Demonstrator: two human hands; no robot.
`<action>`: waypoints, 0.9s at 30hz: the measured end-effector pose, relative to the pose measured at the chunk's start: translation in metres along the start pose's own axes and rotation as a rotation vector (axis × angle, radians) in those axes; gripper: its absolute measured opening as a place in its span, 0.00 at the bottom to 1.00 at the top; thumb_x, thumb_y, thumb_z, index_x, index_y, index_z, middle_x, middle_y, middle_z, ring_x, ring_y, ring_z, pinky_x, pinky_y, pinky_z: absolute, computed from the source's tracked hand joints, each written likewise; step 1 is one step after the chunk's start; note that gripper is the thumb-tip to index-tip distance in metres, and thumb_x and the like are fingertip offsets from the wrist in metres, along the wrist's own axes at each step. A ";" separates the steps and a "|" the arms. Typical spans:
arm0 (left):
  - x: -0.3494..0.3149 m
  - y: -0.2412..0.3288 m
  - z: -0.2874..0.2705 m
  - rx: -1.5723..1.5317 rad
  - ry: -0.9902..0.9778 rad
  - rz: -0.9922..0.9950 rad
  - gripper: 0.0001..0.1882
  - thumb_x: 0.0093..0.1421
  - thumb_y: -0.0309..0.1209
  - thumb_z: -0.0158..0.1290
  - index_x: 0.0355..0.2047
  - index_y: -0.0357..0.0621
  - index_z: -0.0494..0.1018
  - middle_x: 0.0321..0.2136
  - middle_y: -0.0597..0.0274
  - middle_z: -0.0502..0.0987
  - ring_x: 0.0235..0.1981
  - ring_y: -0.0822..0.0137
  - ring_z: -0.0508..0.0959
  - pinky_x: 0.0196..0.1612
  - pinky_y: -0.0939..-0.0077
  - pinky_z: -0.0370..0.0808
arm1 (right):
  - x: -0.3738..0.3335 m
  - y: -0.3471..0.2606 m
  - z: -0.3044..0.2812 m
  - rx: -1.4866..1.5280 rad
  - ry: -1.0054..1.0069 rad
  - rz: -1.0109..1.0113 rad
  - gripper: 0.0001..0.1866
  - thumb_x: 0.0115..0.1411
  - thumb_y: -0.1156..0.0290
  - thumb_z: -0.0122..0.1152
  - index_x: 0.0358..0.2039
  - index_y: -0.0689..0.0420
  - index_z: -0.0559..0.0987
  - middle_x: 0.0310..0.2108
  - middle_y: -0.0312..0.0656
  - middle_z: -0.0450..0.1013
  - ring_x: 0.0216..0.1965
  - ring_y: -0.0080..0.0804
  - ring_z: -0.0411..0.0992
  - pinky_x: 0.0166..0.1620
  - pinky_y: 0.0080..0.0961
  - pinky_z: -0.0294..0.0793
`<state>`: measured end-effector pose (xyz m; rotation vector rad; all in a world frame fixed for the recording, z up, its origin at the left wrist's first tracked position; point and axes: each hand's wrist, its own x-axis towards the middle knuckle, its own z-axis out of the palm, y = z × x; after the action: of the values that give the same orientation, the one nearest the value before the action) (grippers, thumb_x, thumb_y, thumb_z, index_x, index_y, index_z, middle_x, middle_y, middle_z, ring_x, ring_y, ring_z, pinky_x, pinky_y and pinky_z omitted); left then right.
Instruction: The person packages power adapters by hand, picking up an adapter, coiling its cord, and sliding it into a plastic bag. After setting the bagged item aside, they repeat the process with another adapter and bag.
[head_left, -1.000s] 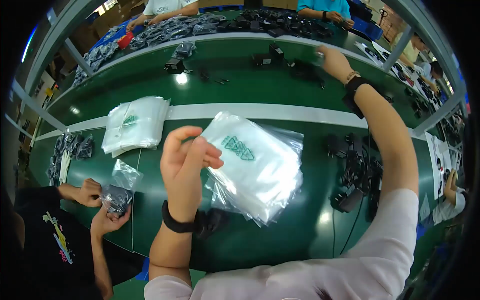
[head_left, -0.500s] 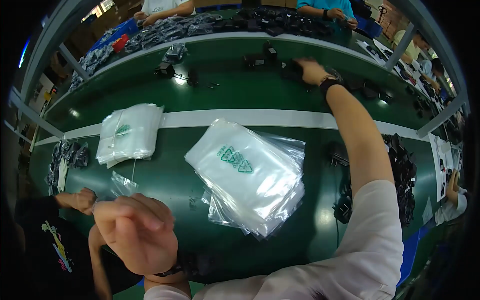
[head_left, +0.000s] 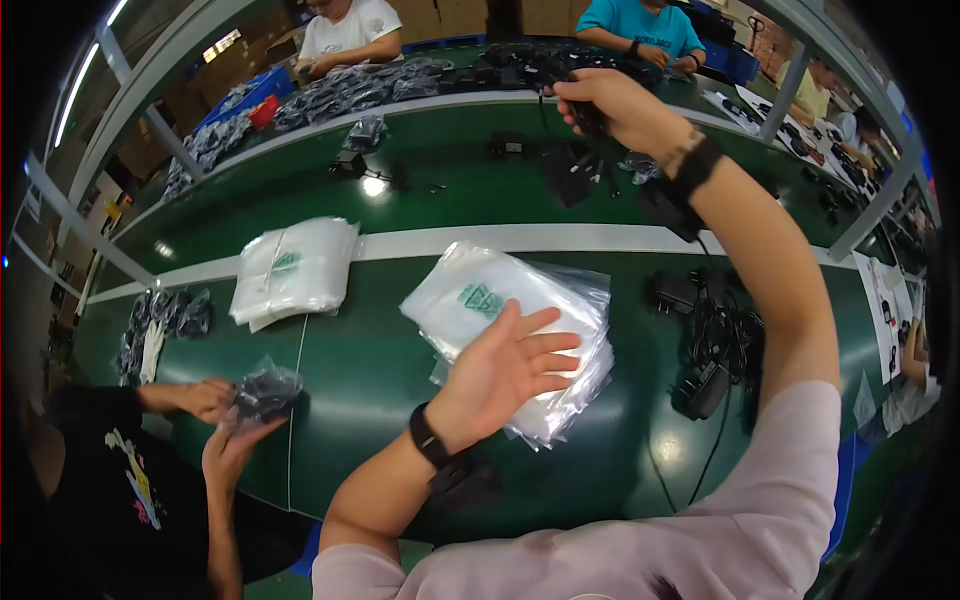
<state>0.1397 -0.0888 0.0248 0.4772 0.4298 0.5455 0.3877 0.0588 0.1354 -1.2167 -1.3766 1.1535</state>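
My right hand (head_left: 625,108) is raised over the far shelf, its fingers closed round a bunch of black cords. Black power adapters (head_left: 569,182) on the cords hang or lie just below it; I cannot tell which touch the shelf. Palm up and fingers spread, my left hand (head_left: 515,368) is open and empty above a fanned stack of clear plastic bags (head_left: 465,268) with green print. To the right of that stack lies a pile of black power adapters (head_left: 706,388) with tangled cords.
A banded stack of clear bags (head_left: 295,275) lies to the left. At lower left a co-worker's hands hold a bagged black item (head_left: 265,392). A white ledge (head_left: 560,238) crosses the green table. Farther back are heaps of bagged goods (head_left: 345,92) and two people.
My right hand has lifted off the far shelf with black adapter cords in it. My left hand has moved right and opened over the bags. The co-worker now holds a bagged item.
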 end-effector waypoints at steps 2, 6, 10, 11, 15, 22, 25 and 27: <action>0.010 -0.005 0.002 -0.075 -0.015 -0.076 0.32 0.61 0.53 0.37 0.49 0.33 0.62 0.46 0.44 0.68 0.43 0.53 0.72 0.48 0.61 0.68 | -0.045 -0.027 0.021 0.038 -0.070 -0.051 0.09 0.57 0.70 0.53 0.36 0.61 0.72 0.22 0.33 0.68 0.22 0.20 0.66 0.26 0.17 0.66; 0.000 0.011 0.007 -0.373 -0.123 0.018 0.34 0.61 0.55 0.36 0.50 0.32 0.61 0.47 0.44 0.67 0.44 0.53 0.71 0.51 0.58 0.66 | -0.138 -0.052 0.059 -0.287 -0.364 -0.046 0.14 0.51 0.70 0.59 0.37 0.64 0.74 0.20 0.33 0.69 0.22 0.20 0.66 0.26 0.17 0.64; -0.016 0.045 0.000 -0.366 -0.107 0.407 0.27 0.61 0.51 0.41 0.45 0.37 0.61 0.39 0.48 0.70 0.41 0.57 0.72 0.49 0.59 0.69 | -0.193 -0.045 0.069 -0.619 -0.618 -0.217 0.14 0.49 0.72 0.60 0.36 0.65 0.75 0.24 0.36 0.72 0.25 0.20 0.68 0.29 0.18 0.67; -0.017 0.050 0.002 -0.289 -0.056 0.460 0.25 0.61 0.48 0.42 0.45 0.38 0.61 0.38 0.49 0.71 0.40 0.58 0.73 0.48 0.60 0.69 | -0.201 -0.041 0.069 -0.503 -0.592 -0.136 0.15 0.50 0.72 0.60 0.38 0.65 0.75 0.25 0.36 0.73 0.26 0.21 0.69 0.30 0.17 0.67; -0.022 0.051 0.011 0.015 0.047 0.637 0.18 0.60 0.38 0.48 0.44 0.40 0.62 0.35 0.52 0.72 0.37 0.61 0.74 0.43 0.65 0.72 | -0.208 -0.017 0.075 -0.036 -0.272 -0.020 0.16 0.53 0.74 0.58 0.42 0.65 0.73 0.30 0.38 0.74 0.28 0.21 0.71 0.32 0.16 0.70; -0.003 0.017 0.033 0.383 0.040 0.742 0.18 0.55 0.25 0.54 0.44 0.42 0.62 0.35 0.58 0.71 0.35 0.68 0.74 0.38 0.76 0.73 | -0.173 0.048 0.097 -0.023 0.236 -0.254 0.17 0.53 0.79 0.57 0.45 0.66 0.71 0.36 0.41 0.73 0.34 0.23 0.71 0.37 0.18 0.72; -0.002 0.016 0.033 0.435 0.068 0.754 0.20 0.54 0.24 0.55 0.45 0.42 0.61 0.35 0.60 0.71 0.35 0.71 0.74 0.37 0.78 0.74 | -0.174 0.051 0.101 -0.022 0.261 -0.341 0.18 0.53 0.79 0.57 0.46 0.66 0.71 0.38 0.42 0.73 0.36 0.23 0.71 0.39 0.18 0.72; 0.000 0.014 0.036 0.523 0.140 0.827 0.20 0.54 0.26 0.56 0.45 0.42 0.61 0.35 0.61 0.70 0.35 0.73 0.73 0.36 0.79 0.74 | -0.176 0.051 0.104 -0.005 0.260 -0.422 0.19 0.53 0.81 0.57 0.47 0.65 0.71 0.39 0.43 0.73 0.38 0.24 0.71 0.42 0.18 0.71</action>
<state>0.1525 -0.0893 0.0610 1.1427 0.5033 1.2812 0.3029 -0.1193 0.0618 -0.9770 -1.3517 0.6729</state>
